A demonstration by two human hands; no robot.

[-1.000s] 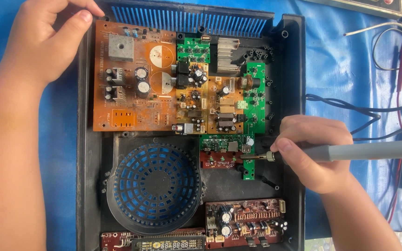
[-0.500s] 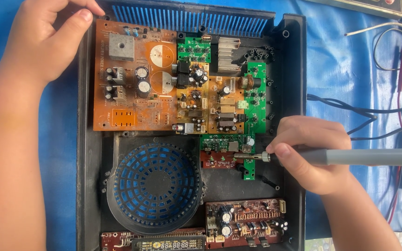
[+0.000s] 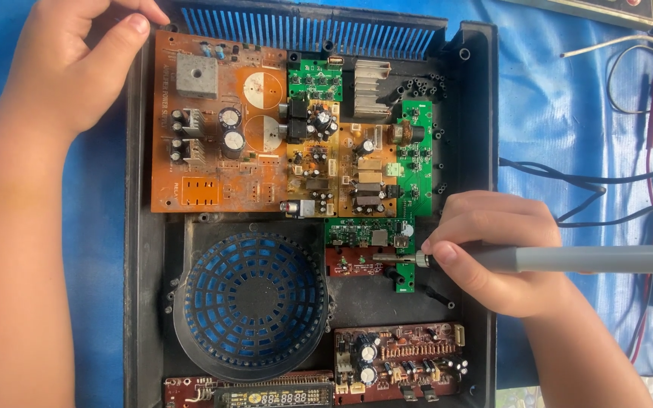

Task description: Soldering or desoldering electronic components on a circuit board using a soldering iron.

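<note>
An open black plastic device case (image 3: pixel 136 249) lies on a blue cloth. Inside are an orange circuit board (image 3: pixel 213 159), green boards (image 3: pixel 417 162) and small red boards (image 3: pixel 353 262). My right hand (image 3: pixel 496 253) grips a grey screwdriver (image 3: pixel 591 259) like a pen, its metal tip resting on the small red board below the green one. My left hand (image 3: pixel 77 64) clasps the case's top left corner, thumb over the rim beside the orange board.
A round blue fan grille (image 3: pixel 249 304) fills the lower left of the case. A brown board (image 3: pixel 398 363) and a display strip (image 3: pixel 273 395) sit along the bottom. Black and red wires (image 3: pixel 591 185) trail over the cloth at the right.
The screwdriver tip has slid a little to the left onto the red board. My left hand has stayed on the corner.
</note>
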